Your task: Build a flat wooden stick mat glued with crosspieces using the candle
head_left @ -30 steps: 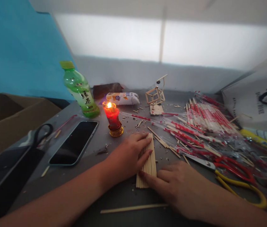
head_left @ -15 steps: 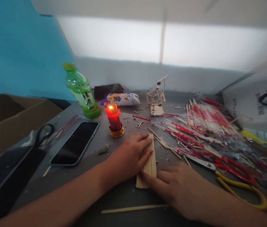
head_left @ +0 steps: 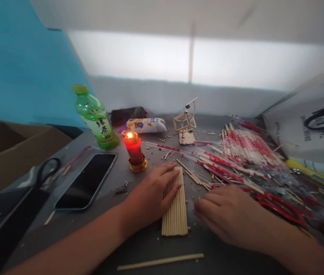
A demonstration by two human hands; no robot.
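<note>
My left hand [head_left: 157, 191] lies with its fingers spread over the left side of a flat row of pale sticks [head_left: 176, 214], touching it. To the right of that row my right hand [head_left: 227, 212] rests low over the table, apart from the sticks; its fingers are curled together and their tips are hidden. One loose stick [head_left: 160, 262] lies crosswise near the front. Several more sticks [head_left: 192, 172] lie just behind the row. A lit red candle [head_left: 133, 147] stands on a gold base beyond my left hand.
A green bottle [head_left: 97, 120], a phone [head_left: 86, 183] and a snack packet [head_left: 146, 125] are left and back. A small stick frame [head_left: 185, 122] stands behind. Plastic-wrapped sticks [head_left: 245, 143], red-handled scissors [head_left: 282, 208] and a yellow tube [head_left: 312, 174] lie right.
My right hand has let go of the row's near end and moved right, now partly covering the scissors. The near ends of the sticks look more even. The view has shifted slightly.
</note>
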